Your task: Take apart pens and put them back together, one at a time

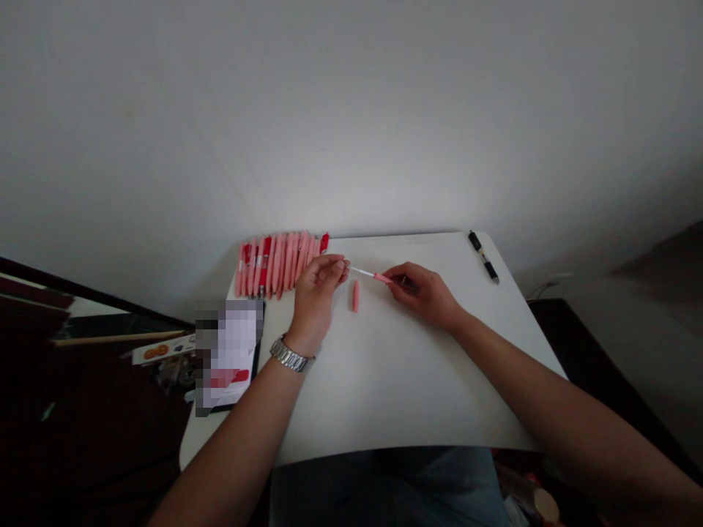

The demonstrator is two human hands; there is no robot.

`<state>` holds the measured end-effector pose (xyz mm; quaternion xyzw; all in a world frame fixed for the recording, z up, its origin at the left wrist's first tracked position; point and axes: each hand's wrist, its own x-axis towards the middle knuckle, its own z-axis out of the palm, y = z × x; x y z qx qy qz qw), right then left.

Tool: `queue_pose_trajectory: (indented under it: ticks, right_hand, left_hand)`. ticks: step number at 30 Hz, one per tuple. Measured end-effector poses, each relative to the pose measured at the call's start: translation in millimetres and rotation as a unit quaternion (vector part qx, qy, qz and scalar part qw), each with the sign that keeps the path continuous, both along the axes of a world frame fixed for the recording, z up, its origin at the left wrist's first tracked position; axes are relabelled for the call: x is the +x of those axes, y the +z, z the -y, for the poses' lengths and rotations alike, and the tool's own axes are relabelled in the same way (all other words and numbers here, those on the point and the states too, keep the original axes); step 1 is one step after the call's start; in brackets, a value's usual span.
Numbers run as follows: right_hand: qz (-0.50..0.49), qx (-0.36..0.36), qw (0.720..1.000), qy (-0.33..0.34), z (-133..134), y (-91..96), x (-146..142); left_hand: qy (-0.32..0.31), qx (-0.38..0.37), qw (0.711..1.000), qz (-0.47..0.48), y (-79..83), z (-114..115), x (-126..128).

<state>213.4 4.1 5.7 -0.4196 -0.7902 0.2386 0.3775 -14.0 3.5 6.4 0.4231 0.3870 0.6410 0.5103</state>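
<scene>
My left hand (317,291), with a metal watch on its wrist, is closed in a pinch on one end of a thin white pen refill (363,272). My right hand (422,291) is closed on the pink end (383,278) of the same piece. Both hands hover just over the white table (395,380). A loose pink pen cap (356,296) lies flat on the table between them. A row of several pink and red pens (277,265) lies side by side at the table's far left, just behind my left hand.
A black pen (484,258) lies at the far right corner of the table. A dark tablet-like object with a blurred patch (229,355) rests on the left edge. A white wall rises behind. Dark clutter sits left of the table.
</scene>
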Motion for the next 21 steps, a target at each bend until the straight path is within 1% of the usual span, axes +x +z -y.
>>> queue_pose_trajectory:
  ticks: [9, 12, 21]
  right_hand:
    - [0.012, 0.001, 1.000, -0.009, 0.1, 2.6, -0.5]
    - [0.014, 0.000, 1.000, -0.010, 0.1, 3.0, -0.8]
    - [0.015, -0.002, 1.000, -0.009, -0.7, 0.4, 0.1]
  left_hand:
    - [-0.016, -0.002, 1.000, -0.014, 1.3, 1.3, -0.2]
    - [-0.014, 0.000, 1.000, -0.023, 0.6, 1.0, -0.4]
    - [-0.009, 0.006, 1.000, -0.012, 1.9, 0.8, -0.4]
